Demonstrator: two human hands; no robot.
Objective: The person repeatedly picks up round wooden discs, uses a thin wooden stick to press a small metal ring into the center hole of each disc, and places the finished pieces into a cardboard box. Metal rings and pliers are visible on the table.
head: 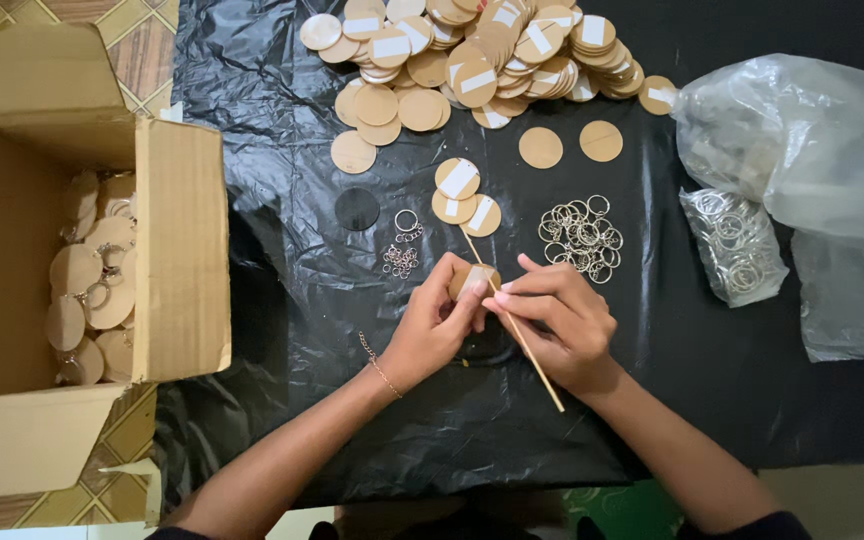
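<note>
Black plastic sheet (282, 330) covers most of what we see, spread over a patterned floor. At the left stands an open cardboard box (182, 250) with finished wooden discs on rings lying inside. At the right we see a large clear bag (812, 150) and, just beside it, a smaller bag of rings (737, 245). Along the far edge a heap of discs (472, 50) spreads out, many bearing white tape strips, with a few single discs strayed nearer. A loose pile of rings (582, 238) lies right of centre, and a small cluster of chains (402, 255) left of it, near one black disc (357, 209).

In the middle, our left hand (432, 325) pinches a wooden disc (472, 280) between thumb and fingertips, closed on it and holding it just above the sheet, near the chains. Our right hand (557, 325) touches that same disc with its fingertips while closed around a thin stick (517, 330), which runs slantwise from beside the taped discs down past the wrist. A thin bracelet (380, 365) sits on the left wrist.
</note>
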